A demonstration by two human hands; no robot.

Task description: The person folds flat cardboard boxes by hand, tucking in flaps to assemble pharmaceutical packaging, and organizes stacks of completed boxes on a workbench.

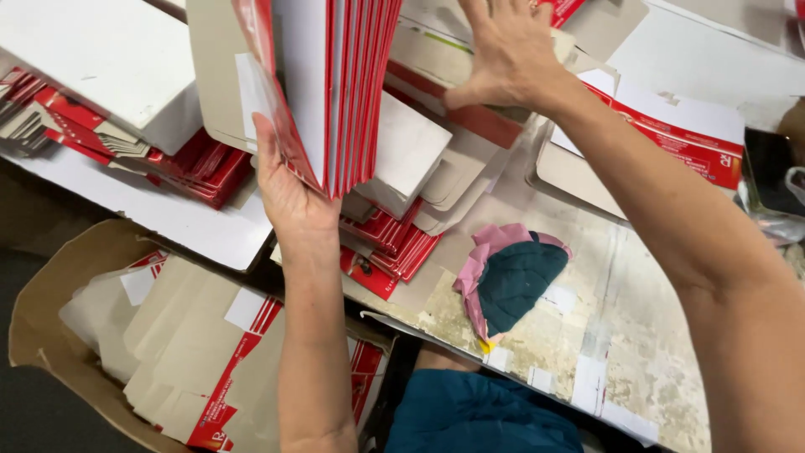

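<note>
My left hand (289, 189) holds up a thick stack of flat red-and-white carton blanks (327, 84), standing on edge, with fingers on its near face and palm under its lower corner. My right hand (507, 54) presses flat, fingers spread, on a pile of grey flattened cartons (453, 159) further back on the worn table (612, 310). More red-edged blanks (390, 243) lie beneath the held stack.
A brown cardboard box (50, 310) at lower left holds several loose grey-and-red blanks. White sheets and red blanks (126, 75) pile up at upper left. A pink and teal cloth (511, 281) lies on the table. Folded red-and-white cartons (671, 126) sit at upper right.
</note>
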